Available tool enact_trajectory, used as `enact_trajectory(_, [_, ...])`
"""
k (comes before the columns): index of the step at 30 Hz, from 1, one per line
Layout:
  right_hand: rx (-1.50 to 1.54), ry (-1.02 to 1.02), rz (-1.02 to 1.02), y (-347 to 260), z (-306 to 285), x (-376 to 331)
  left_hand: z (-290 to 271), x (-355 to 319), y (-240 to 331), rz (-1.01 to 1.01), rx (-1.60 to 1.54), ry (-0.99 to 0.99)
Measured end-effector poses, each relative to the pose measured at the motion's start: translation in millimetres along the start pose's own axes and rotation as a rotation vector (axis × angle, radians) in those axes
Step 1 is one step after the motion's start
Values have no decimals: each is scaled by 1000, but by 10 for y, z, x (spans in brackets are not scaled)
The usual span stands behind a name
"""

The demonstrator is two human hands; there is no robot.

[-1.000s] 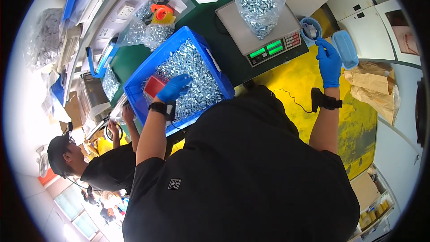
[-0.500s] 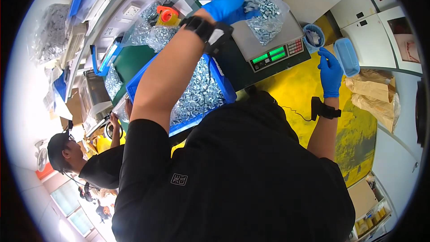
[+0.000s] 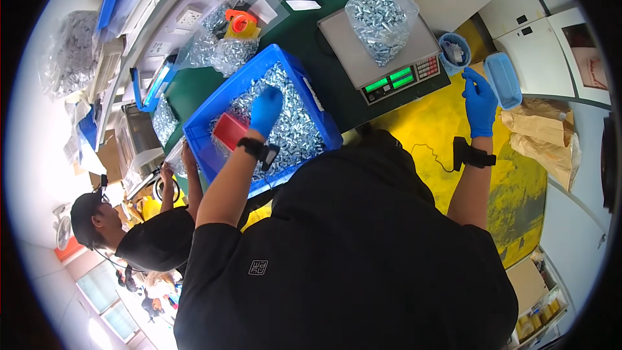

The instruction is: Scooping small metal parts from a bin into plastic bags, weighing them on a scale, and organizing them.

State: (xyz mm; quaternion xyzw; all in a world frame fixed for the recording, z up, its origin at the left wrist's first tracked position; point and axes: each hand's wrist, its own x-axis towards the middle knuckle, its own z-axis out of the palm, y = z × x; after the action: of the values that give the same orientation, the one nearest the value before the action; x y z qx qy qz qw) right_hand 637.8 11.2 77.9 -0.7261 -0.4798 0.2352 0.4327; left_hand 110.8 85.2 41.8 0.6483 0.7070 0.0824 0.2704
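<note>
My left hand [image 3: 266,109], in a blue glove, is down in a large blue bin [image 3: 194,131] of small silvery metal fasteners [image 3: 299,131]. Its fingers look curled in among the pieces, and their tips are hidden. Beside that wrist a red plastic container [image 3: 231,131] lies tilted on the fasteners. My right hand [image 3: 480,105], also gloved blue, hangs to the right with nothing in it, fingers loosely bent and apart. A clear plastic bag of the same fasteners [image 3: 381,16] rests on the scale [image 3: 337,45], untouched by either hand.
An orange and yellow tape dispenser [image 3: 242,24] and bagged parts [image 3: 233,55] are on the green bench [image 3: 301,32]. Right of the scale are a blue bucket [image 3: 455,52] and a light-blue tub [image 3: 503,82]. A co-worker [image 3: 155,240] stands at the left.
My left hand has let go of the fastener bag on the scale and moved down and left into the blue bin. My right hand has barely moved.
</note>
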Motion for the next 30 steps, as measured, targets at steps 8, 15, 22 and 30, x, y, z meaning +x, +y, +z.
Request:
enact_trajectory(8, [-22,-63,-199,-202,388,254,311,-778,-253,65,-154,-508])
enact_trajectory(15, [-1,-54,-155,-262,454,99,201,-938,-257,128,-169,-829])
enact_trajectory(22, [-14,-12,-9,-166,169,-77,217,-671,-547,-122,-471,-556])
enact_trajectory(30, [-3,-20,32,5,35,-159,-608,-194,-227,-290,-752,-810])
